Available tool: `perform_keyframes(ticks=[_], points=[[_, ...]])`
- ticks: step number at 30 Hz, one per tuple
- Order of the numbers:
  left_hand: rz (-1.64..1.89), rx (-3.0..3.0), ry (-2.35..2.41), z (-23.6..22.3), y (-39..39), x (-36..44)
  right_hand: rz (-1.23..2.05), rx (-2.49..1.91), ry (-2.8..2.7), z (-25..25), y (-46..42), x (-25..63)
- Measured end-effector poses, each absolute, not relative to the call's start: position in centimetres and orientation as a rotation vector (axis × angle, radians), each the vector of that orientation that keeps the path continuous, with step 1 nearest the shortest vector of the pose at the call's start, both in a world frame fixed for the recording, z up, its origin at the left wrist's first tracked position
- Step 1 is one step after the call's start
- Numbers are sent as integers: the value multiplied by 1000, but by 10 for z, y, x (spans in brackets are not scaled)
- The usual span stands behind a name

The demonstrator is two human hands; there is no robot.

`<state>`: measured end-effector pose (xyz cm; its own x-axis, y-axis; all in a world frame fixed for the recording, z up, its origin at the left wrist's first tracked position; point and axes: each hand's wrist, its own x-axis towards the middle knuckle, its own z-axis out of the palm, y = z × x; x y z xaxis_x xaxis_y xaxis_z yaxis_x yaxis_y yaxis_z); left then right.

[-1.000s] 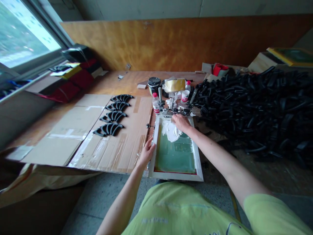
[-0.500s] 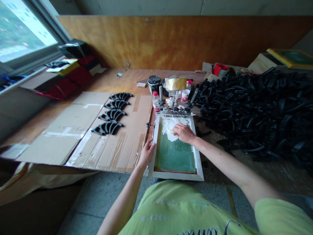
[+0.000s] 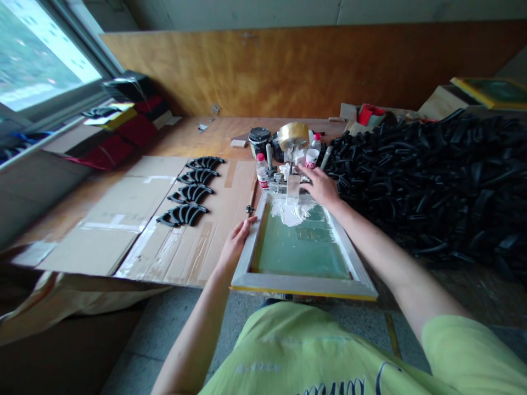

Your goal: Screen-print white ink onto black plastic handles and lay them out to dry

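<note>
A screen printing frame (image 3: pixel 242 269) with green mesh is tilted, its near edge raised toward me. My left hand (image 3: pixel 239 233) grips the frame's left side. White ink (image 3: pixel 291 213) lies thick at the far end of the mesh. A pale, flat squeegee (image 3: pixel 293 187) stands upright in that ink, leaning by the clamp hardware (image 3: pixel 280 188). Just right of the squeegee is my right hand (image 3: pixel 323 187), fingers spread and holding nothing. Whether a fingertip still touches the squeegee I cannot tell.
Black curved parts (image 3: pixel 193 193) lie in rows on flattened cardboard (image 3: pixel 144 219) at left. A big heap of black parts (image 3: pixel 411 186) covers the right. Behind the frame stand red-capped bottles (image 3: pixel 262 171), a black tub (image 3: pixel 259 142), a paper cup (image 3: pixel 312 158) and a tape roll (image 3: pixel 293 134).
The frame's near end has risen, with my left hand on its side. My right hand has let go of the squeegee and moved away, up and right, leaving it standing at the far end.
</note>
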<state>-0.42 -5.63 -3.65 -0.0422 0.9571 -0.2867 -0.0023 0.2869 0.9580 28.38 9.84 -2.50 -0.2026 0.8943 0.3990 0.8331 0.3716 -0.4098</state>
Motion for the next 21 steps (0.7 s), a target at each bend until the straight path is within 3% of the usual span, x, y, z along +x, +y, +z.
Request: perform_keyframes(ticks=[5,8,11,16,19,21], points=[[1367,995,1142,9,-13,15,141,-1762,-1585,-61,79,351],[1442,881,1117,6,4,28,351,-1764,-1843,-102,45,342],[1418,757,1178,-23,-11,47,361,-1541,-2248,-124,8,304],[788,558,1172,-89,-77,83,268,-1438,-2286,-112,-47,244],[766,574,1283,-113,-91,65,412,-1071,-2413,-112,-56,252],[773,739,1480,-123,-85,28,376,-1216,-2285,-123,-42,286]])
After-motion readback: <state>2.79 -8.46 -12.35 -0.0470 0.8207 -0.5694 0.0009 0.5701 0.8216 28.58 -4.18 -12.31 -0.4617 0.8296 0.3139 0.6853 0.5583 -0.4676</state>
